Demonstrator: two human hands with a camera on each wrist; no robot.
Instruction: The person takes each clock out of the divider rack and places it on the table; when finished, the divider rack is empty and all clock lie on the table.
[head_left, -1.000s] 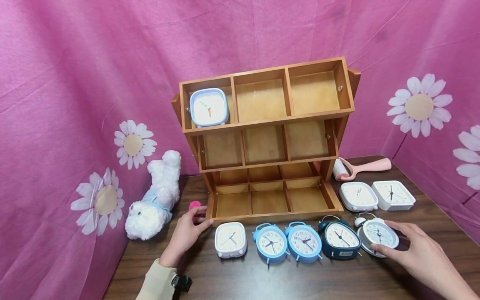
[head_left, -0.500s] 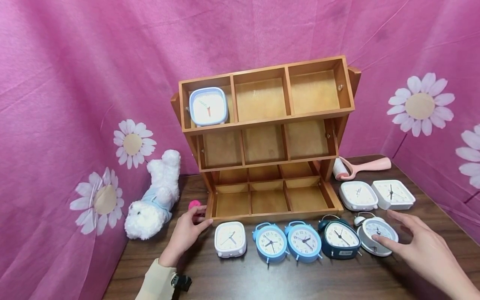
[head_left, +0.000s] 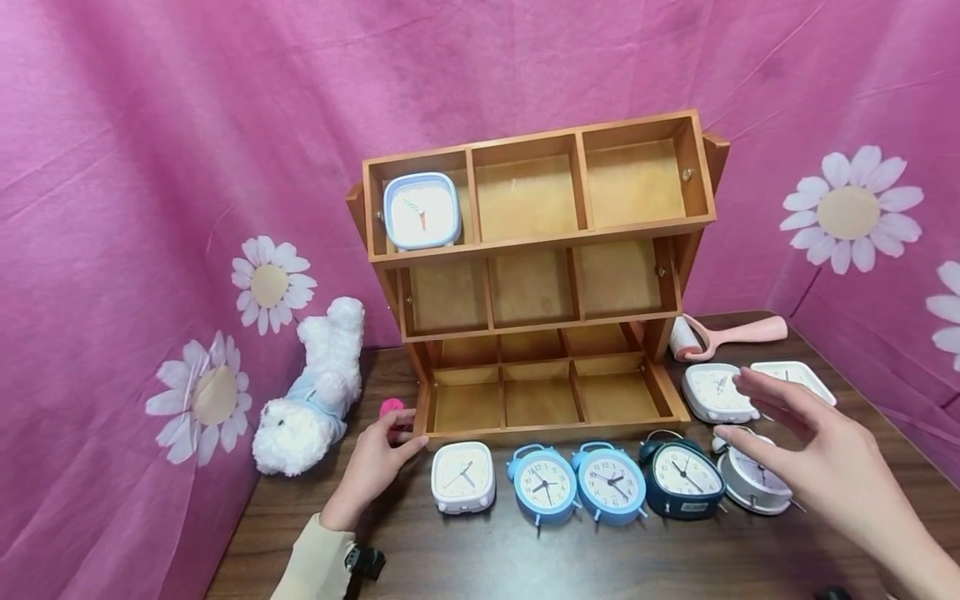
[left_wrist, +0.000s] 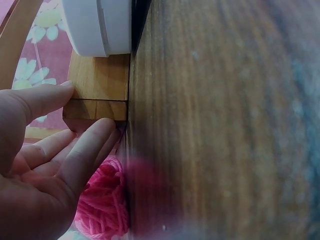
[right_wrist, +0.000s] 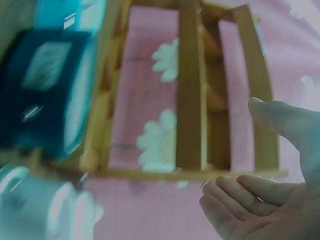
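At the front left corner of the three-tier wooden shelf, my left hand grips the base, thumb on one face and fingers against its end, as the left wrist view shows. My right hand hovers at the right with thumb and fingers apart, holding nothing. It partly covers a white twin-bell alarm clock, a rounded white clock and a square white clock. Beside the twin-bell clock stands a dark green alarm clock. A white clock with a blue rim sits in the top left compartment.
Along the shelf's front stand a white clock and two blue alarm clocks. A pink lint roller lies behind the right clocks. A white plush toy and pink yarn ball are at the left.
My right hand has left the white twin-bell clock and moved up and back, now in front of the white clocks behind it. The left hand stays at the shelf corner.
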